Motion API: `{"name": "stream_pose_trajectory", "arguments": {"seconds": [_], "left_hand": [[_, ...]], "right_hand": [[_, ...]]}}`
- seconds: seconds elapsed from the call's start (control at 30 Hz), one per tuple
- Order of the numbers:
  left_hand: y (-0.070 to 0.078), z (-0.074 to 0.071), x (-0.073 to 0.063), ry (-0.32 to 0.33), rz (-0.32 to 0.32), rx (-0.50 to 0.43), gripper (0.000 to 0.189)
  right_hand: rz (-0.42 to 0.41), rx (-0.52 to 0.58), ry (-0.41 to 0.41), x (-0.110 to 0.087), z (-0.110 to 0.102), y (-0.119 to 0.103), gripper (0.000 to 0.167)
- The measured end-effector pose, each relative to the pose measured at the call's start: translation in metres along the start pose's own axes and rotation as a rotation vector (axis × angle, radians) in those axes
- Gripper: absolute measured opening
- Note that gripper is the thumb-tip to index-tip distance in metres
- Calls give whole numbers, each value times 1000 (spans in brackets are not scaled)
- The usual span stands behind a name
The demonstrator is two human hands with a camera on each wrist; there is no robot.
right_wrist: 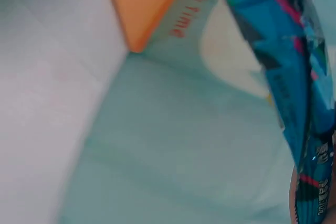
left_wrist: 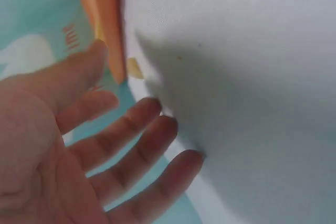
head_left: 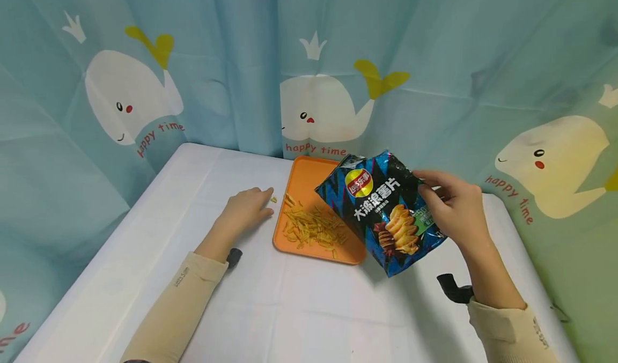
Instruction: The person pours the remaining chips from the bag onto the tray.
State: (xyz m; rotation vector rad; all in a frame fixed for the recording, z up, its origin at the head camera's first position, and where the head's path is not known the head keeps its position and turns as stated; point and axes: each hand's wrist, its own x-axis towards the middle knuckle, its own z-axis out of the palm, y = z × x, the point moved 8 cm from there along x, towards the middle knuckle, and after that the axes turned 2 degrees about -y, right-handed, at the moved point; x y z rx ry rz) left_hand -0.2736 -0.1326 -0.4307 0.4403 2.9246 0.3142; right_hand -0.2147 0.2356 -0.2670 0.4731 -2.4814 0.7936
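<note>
My right hand (head_left: 461,207) pinches a blue and black potato chip bag (head_left: 374,218) by its edge, tilted above the right part of an orange tray (head_left: 309,178). In the right wrist view the bag (right_wrist: 291,77) shows edge-on, and the hand is mostly hidden behind it. A heap of thin yellow chip strips (head_left: 314,228) lies in the tray. To the tray's left, my left hand (head_left: 246,210) hovers low over the table with fingers spread and holding nothing. One small chip piece (head_left: 273,199) lies on the cloth near its fingertips; the left wrist view shows the same piece (left_wrist: 135,68) beside the tray.
A white cloth covers the table (head_left: 299,309). Behind and around it hangs a light blue curtain (head_left: 246,57) with whale prints. Tiny crumbs (left_wrist: 179,57) dot the cloth in the left wrist view. A dark camera mount (head_left: 454,289) sits at the right wrist.
</note>
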Motion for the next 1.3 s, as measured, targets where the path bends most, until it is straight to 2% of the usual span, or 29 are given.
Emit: {"name": "stream_pose_trajectory", "arguments": {"seconds": [0.13,0.23,0.3,0.4,0.47,0.6,0.7,0.83,0.93,1.03,1.17,1.3], "left_hand": [[-2,-1,15,17,-35,8,36],[-5,-5,18,59,-61,-2,14],[-8,-7,19,79,-76,4,8],[-13,-9,18,89,-90,9,14],[-16,-11,16,89,-97,2,17],[-18,-20,8,125,-113,-33,16],[-10,-29,0,165,-92,-86,14],[17,-34,-9,175,-1,-161,11],[38,-32,-12,169,77,-178,10],[53,-28,-12,163,134,-170,9],[56,-21,-12,130,149,-176,21],[47,-21,-17,118,143,-199,34]], "right_hand": [[348,124,86,-32,5,56,27],[621,250,124,-59,12,91,32],[780,349,147,-75,18,110,35],[936,469,166,-92,27,131,39],[1002,525,171,-101,32,139,40],[1058,582,141,-111,43,150,41],[1058,585,90,-113,51,155,43],[1035,508,3,-113,62,161,47],[1023,432,-76,-114,69,163,52],[1001,398,-155,-114,75,160,58],[930,354,-239,-111,80,151,68],[846,246,-273,-107,78,138,72]]}}
